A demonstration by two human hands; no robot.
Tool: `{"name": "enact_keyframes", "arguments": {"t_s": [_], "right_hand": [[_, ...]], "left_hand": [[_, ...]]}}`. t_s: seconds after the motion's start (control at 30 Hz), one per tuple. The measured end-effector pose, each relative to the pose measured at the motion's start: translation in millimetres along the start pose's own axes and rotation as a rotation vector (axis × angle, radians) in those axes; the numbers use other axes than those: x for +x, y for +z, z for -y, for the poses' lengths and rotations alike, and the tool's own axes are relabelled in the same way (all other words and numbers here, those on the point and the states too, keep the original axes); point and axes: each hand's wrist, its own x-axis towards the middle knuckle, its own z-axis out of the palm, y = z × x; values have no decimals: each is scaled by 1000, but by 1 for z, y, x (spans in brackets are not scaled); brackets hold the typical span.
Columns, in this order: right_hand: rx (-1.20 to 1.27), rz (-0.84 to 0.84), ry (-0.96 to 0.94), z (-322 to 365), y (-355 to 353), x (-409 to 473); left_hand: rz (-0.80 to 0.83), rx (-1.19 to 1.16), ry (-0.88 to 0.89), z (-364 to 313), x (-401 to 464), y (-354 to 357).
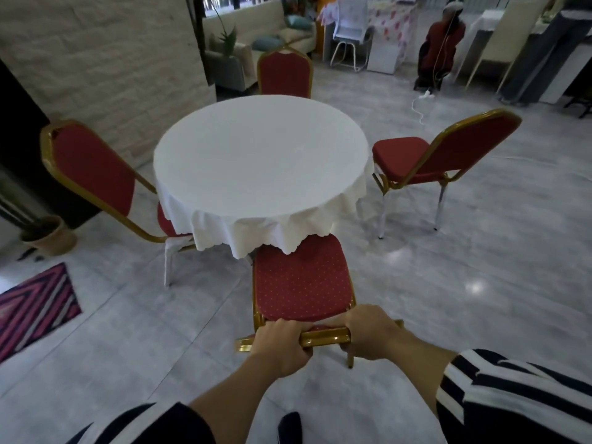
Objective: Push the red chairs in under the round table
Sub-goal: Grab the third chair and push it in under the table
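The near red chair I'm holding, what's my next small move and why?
Probably push the near chair straight forward a little more. Both hands, left hand and right hand, grip its gold top rail, and only the seat's front edge sits under the white tablecloth.

Both forearms are bare below wide sleeves striped black and white: the left sleeve point(144, 424) is bunched near the elbow, the right sleeve point(519, 398) falls looser. A dark shoe tip point(290, 427) shows between them.

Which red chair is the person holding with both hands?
The nearest chair, at the bottom of the view. The left hand and right hand grip its gold top rail; nobody touches the other three.
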Motion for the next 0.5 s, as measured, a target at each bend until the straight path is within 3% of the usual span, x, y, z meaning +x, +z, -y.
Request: {"name": "enact_keyframes", "arguments": {"t_s": [0.5], "right_hand": [[-37, 38, 34, -60, -59, 99]], "left_hand": [[50, 2, 78, 27, 116, -53]]}}
